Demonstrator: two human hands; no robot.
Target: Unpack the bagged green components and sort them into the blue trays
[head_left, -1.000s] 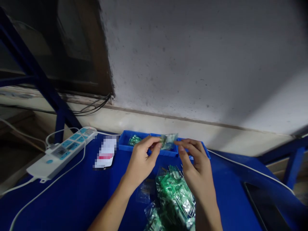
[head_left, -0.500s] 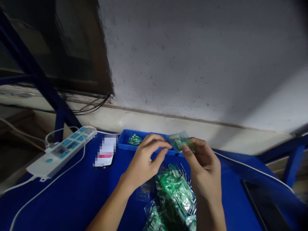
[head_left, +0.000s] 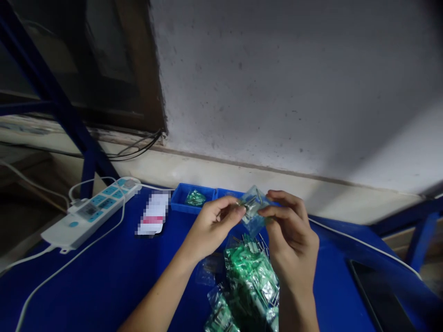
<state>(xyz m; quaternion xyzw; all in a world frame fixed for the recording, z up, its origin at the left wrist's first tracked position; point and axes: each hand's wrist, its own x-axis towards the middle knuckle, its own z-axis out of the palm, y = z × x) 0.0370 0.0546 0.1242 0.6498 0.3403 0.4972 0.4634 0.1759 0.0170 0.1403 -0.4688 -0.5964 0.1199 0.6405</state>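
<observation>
A small clear plastic bag point(head_left: 254, 207) with thin metal pieces inside is held up between my two hands. My left hand point(head_left: 216, 223) pinches its left edge between thumb and fingers. My right hand point(head_left: 290, 230) has its thumb and fingers closed on the bag's right side. Below them lies a heap of green-tinted plastic bags point(head_left: 249, 272) with thin metal rods among them, partly hidden by my right wrist. A flat clear bag point(head_left: 208, 269) lies left of the heap. Behind my hands, a blue bin point(head_left: 188, 210) holds a green packet point(head_left: 195, 198).
A second blue bin point(head_left: 224, 192) adjoins the first, mostly behind my hands. A white power strip point(head_left: 90, 214) with cables lies at the left, near a pixelated phone-like item point(head_left: 154, 214). At the right a dark phone point(head_left: 380, 295) lies on the blue table point(head_left: 104, 286).
My left fingers, apart from the bag before, now pinch its left edge. The bag has turned more upright, and the metal pieces in it show more clearly.
</observation>
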